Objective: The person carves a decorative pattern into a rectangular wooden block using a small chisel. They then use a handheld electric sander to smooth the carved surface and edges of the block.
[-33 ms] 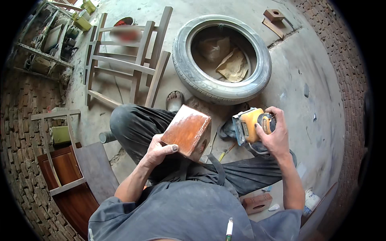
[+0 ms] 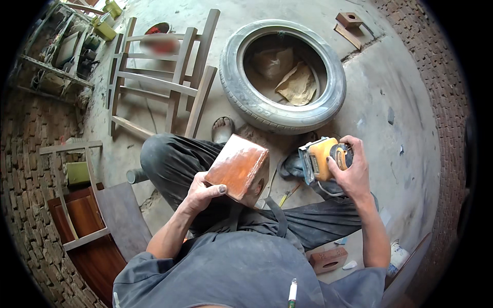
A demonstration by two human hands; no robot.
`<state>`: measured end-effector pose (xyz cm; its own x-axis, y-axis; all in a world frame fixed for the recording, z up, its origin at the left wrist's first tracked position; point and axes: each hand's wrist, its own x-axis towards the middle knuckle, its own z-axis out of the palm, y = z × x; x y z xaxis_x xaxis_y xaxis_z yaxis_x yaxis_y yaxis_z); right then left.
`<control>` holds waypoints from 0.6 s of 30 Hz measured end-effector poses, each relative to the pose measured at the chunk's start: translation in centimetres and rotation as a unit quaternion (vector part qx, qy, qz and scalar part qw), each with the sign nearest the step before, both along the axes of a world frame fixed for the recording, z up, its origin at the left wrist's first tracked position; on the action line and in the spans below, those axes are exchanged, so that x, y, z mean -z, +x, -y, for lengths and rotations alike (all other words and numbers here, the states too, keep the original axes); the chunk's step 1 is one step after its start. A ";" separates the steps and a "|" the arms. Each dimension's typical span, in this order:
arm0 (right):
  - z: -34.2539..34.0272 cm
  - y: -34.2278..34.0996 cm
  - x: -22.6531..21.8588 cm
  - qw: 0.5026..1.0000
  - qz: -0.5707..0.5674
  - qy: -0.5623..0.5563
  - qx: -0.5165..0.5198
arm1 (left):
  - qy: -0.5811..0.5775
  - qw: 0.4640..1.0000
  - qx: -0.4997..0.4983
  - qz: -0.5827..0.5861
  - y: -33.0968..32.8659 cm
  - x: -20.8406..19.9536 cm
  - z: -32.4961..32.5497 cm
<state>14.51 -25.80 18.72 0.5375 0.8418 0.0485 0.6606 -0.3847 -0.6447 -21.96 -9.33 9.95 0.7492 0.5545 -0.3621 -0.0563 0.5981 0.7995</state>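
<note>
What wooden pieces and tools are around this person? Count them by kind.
Small reddish-brown wooden boxes: 3 – in the left hand one, by the right leg, far off
Yellow power sanders: 1, under the right hand
Tyres: 1
Bare wooden chair frames: 1
Total: 6
</note>
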 end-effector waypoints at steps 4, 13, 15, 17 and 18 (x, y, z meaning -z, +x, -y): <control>0.0 3.5 0.9 0.996 0.070 0.020 -0.050 | -0.006 1.000 0.002 -0.006 -0.6 0.8 0.1; 1.6 15.4 5.0 0.982 0.186 -0.024 0.022 | -0.036 0.998 -0.051 0.030 -0.2 2.1 -0.1; 2.6 17.3 7.2 0.980 0.185 -0.039 0.068 | -0.038 0.996 -0.077 0.034 -0.5 3.3 -0.2; 3.7 18.5 9.7 0.977 0.176 -0.050 0.110 | -0.065 0.990 -0.121 0.024 0.7 2.0 -0.5; 4.4 18.9 11.6 0.975 0.172 -0.052 0.129 | -0.078 0.986 -0.144 0.017 1.4 1.2 -0.6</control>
<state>33.41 -30.24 7.14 0.6993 0.6908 0.1839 0.7032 -0.6185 -0.3507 -20.51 -8.76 8.79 0.5825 0.6855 -0.4367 -0.2673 0.6690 0.6935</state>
